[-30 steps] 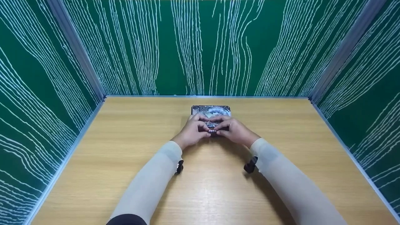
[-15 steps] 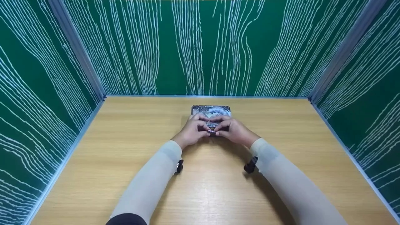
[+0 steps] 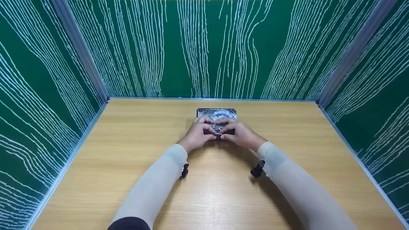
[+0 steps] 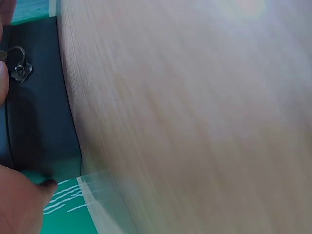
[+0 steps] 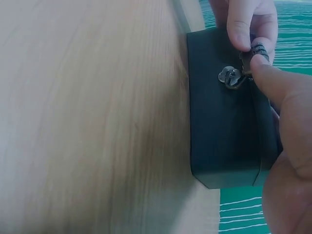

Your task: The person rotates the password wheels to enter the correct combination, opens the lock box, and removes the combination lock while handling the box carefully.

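Observation:
A dark box (image 3: 223, 113) with a picture printed on its lid stands at the far middle of the table. On its front is a metal catch (image 5: 229, 75), where the shackle of a small combination padlock (image 5: 260, 49) hangs. My left hand (image 3: 196, 133) pinches the padlock's left end between thumb and fingers. From the other side my right hand (image 3: 242, 133) pinches its right end. Both index fingers reach over the lid. The box's dark front (image 4: 41, 117) also fills the left of the left wrist view. The fingers partly cover the padlock, and its digits are unreadable.
The wooden table (image 3: 204, 191) stretches in front of the box. Green walls (image 3: 172, 48) with white wavy lines enclose it at the back and both sides. Small black devices (image 3: 256, 169) sit at the wrists on pale sleeves (image 3: 294, 175).
The padlock has tilted slightly between the fingers and now lies nearly level. Both hands have stayed at the front of the box, and the head view has shifted very little.

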A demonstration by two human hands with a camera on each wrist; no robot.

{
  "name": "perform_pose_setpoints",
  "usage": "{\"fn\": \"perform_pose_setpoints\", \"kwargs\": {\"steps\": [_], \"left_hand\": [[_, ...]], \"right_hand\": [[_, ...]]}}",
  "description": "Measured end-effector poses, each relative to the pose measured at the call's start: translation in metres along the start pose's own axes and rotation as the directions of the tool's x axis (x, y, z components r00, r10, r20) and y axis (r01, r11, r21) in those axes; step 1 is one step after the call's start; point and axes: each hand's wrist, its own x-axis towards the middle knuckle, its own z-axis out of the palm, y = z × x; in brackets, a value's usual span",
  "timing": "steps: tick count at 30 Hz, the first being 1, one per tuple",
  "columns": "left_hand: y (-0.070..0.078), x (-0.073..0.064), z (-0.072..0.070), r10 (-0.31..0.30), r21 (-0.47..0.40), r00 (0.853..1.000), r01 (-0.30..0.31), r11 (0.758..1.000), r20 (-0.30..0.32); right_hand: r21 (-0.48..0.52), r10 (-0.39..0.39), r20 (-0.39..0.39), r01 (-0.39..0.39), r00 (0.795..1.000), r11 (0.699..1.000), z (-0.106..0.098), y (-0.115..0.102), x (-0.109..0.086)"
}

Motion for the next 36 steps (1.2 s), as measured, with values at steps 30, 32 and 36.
{"fn": "perform_pose_setpoints", "kwargs": {"steps": [30, 32, 36], "left_hand": [[0.039, -0.043, -0.017, -0.047, -0.02, 0.981, 0.051, 0.998, 0.189], [0.039, -0.044, -0.013, -0.055, -0.007, 0.976, 0.057, 0.998, 0.21], [0.039, -0.046, -0.004, -0.061, 0.064, 0.966, 0.047, 0.997, 0.251]], "right_hand": [[-0.161, -0.024, -0.025, 0.02, 0.999, 0.987, 0.01, -0.05, -0.042], [-0.135, 0.014, -0.001, -0.014, 1.0, 0.991, 0.011, -0.047, -0.046], [-0.123, 0.035, 0.051, -0.029, 0.998, 0.992, 0.015, -0.04, -0.052]]}}
